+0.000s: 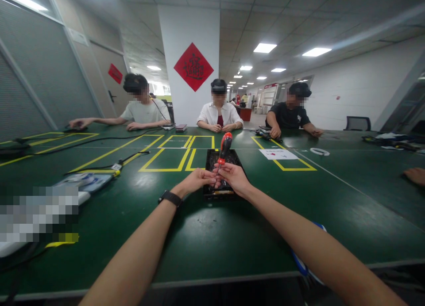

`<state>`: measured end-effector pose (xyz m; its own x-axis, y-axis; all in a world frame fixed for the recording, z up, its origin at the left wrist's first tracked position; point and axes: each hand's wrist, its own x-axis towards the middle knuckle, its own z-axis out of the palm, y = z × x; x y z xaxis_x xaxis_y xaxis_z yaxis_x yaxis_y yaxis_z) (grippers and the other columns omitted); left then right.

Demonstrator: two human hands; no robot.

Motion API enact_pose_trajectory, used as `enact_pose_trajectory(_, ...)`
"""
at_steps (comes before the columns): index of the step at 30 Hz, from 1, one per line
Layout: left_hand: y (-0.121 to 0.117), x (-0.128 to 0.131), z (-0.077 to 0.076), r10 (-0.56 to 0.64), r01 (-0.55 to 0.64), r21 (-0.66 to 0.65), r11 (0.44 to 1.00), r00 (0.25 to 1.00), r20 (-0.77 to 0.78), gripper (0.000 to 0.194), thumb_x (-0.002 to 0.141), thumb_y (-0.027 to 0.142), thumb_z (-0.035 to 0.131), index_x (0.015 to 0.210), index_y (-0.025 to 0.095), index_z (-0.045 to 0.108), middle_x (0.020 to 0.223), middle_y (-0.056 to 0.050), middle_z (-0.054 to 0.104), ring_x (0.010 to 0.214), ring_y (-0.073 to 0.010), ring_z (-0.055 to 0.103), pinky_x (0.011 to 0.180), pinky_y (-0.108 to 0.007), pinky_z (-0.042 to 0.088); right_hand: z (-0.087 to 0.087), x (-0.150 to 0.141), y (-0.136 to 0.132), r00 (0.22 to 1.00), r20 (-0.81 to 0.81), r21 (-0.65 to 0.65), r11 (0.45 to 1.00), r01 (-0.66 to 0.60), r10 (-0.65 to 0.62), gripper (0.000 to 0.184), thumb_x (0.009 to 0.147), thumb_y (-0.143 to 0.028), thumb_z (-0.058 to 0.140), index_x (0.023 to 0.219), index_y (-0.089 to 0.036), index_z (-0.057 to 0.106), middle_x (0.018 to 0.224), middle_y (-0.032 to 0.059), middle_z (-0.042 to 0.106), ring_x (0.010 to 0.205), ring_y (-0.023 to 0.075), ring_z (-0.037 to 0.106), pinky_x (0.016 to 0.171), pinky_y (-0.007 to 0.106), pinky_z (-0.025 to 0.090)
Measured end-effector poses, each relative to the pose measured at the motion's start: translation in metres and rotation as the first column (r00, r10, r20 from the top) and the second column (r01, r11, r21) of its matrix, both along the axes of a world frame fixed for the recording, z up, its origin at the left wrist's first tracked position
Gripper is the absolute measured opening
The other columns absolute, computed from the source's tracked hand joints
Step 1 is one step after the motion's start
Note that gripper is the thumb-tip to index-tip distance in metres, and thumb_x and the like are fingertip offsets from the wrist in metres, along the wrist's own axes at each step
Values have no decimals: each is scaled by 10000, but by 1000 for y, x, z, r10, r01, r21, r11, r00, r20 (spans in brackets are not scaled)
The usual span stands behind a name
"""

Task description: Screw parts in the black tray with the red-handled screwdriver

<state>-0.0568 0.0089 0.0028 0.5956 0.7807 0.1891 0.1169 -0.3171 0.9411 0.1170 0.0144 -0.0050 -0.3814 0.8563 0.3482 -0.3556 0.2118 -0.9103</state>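
A screwdriver (226,146) with a red and black handle stands nearly upright, handle up, above a black tray (239,161). The fingers of my right hand (234,177) close around it just below the handle, at the top of the shaft. Beside the lower shaft, my left hand (200,180) is closed in a pinch, its fingertips almost meeting those of the right. What the left fingertips hold, if anything, is too small to make out. The tray lies on the green table under both hands, which hide much of its inside.
Yellow tape outlines (162,170) mark the green table (195,244). A white paper (279,154) and a white ring (319,151) lie to the right. Cables and a blue-white packet (89,181) are at left. Three people sit across; another person's hand (415,175) shows at far right.
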Motion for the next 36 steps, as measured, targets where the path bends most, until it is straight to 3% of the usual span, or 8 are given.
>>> enact_pose_trajectory(5, 4, 1, -4, 133, -134, 26, 991, 991, 17, 226, 630, 289, 674, 732, 88, 663, 685, -62, 668, 631, -126, 589, 661, -253, 447, 2, 0, 0, 998, -34, -50, 997, 60, -61, 325, 600, -281, 708, 876, -136, 618, 781, 49, 657, 704, 139, 622, 647, 272, 506)
enact_pose_trajectory(11, 6, 3, -8, 175, -175, -14, 985, 984, 33, 255, 551, 252, 731, 725, 92, 638, 652, -42, 659, 594, -114, 586, 628, -246, 456, 4, -2, -2, 991, -12, -12, 991, 132, -132, 310, 554, -288, 729, 784, -147, 577, 683, 0, 618, 620, 106, 589, 605, 250, 485)
enact_pose_trajectory(14, 6, 4, -10, 135, -132, -50, 990, 990, 48, 264, 541, 240, 739, 738, 97, 636, 679, -41, 665, 627, -120, 597, 659, -254, 460, 2, -2, -1, 982, -17, 39, 981, 189, -188, 325, 523, -277, 748, 741, -163, 534, 635, -38, 571, 555, 81, 547, 562, 232, 478)
enact_pose_trajectory(17, 5, 3, -9, 64, -61, -54, 997, 996, 58, 244, 614, 272, 694, 771, 90, 651, 709, -60, 671, 657, -127, 599, 688, -261, 455, 1, -2, 0, 985, 10, 63, 984, 169, -170, 313, 559, -311, 728, 765, -159, 548, 644, -32, 569, 523, 74, 532, 541, 236, 474)
enact_pose_trajectory(21, 2, 0, -5, 13, -12, -28, 1000, 999, 49, 257, 681, 307, 639, 791, 76, 667, 764, -90, 676, 708, -142, 598, 748, -279, 441, 2, -1, -1, 996, 44, 61, 995, 77, -80, 328, 694, -393, 611, 901, -138, 612, 791, 50, 633, 673, 119, 592, 649, 284, 501)
enact_pose_trajectory(26, 1, -2, -3, 14, -14, -3, 1000, 1000, 27, 281, 699, 322, 615, 811, 70, 670, 816, -108, 678, 760, -159, 604, 781, -292, 434, 2, 1, -2, 999, 24, 34, 999, 32, -33, 370, 674, -347, 645, 984, -148, 614, 882, 72, 655, 769, 145, 610, 731, 312, 500)
enact_pose_trajectory(33, 7, 1, -9, 183, -185, 36, 982, 982, 32, 240, 599, 298, 695, 714, 90, 663, 700, -67, 669, 642, -133, 593, 671, -264, 459, 2, 0, -1, 993, 6, 11, 993, 117, -117, 301, 612, -301, 692, 853, -135, 622, 752, 48, 658, 697, 140, 616, 646, 271, 500)
enact_pose_trajectory(36, 8, 3, -10, 199, -200, 13, 980, 979, 36, 254, 563, 294, 718, 708, 96, 651, 671, -52, 659, 614, -126, 586, 653, -266, 464, 2, -2, 0, 987, 13, 40, 986, 161, -162, 293, 579, -303, 709, 800, -138, 611, 714, 33, 645, 663, 136, 605, 649, 281, 499)
